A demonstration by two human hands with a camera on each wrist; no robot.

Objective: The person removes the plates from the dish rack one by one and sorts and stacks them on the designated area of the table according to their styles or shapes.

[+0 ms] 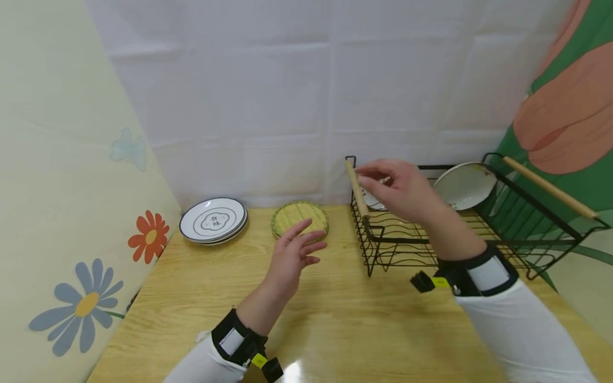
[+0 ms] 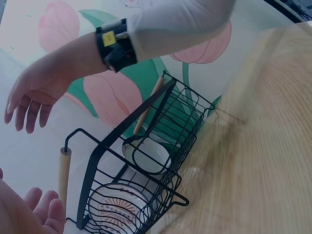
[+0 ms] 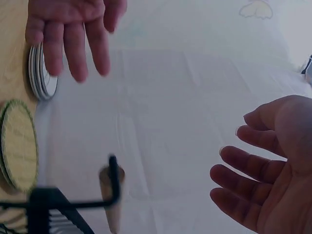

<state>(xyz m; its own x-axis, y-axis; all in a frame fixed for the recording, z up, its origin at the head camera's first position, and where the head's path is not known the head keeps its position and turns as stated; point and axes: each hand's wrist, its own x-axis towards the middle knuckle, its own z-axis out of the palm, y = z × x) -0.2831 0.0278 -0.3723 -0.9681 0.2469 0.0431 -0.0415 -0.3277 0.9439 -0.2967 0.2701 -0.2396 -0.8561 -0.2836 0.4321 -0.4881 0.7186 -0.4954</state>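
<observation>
My left hand [image 1: 292, 260] is over the table with its fingers spread and nothing in them, just in front of a round yellow-green woven mat [image 1: 289, 215]. Above the left end of a black wire dish rack [image 1: 397, 241] hovers my right hand [image 1: 402, 189], fingers loosely bent and holding nothing. In the head view its fingertips overlap the rack's left wooden handle [image 1: 357, 191]; in the right wrist view they appear apart from that handle [image 3: 112, 195]. A patterned plate [image 2: 117, 207] stands in the rack, partly hidden by my right hand in the head view. A white bowl [image 1: 466, 187] leans farther right.
A stack of white plates [image 1: 213, 221] with dark blue rims sits at the table's back left. Behind the table hangs a white cloth [image 1: 249, 106]. The rack's right wooden handle [image 1: 551, 187] reaches toward the flower-patterned wall covering [image 1: 565, 117].
</observation>
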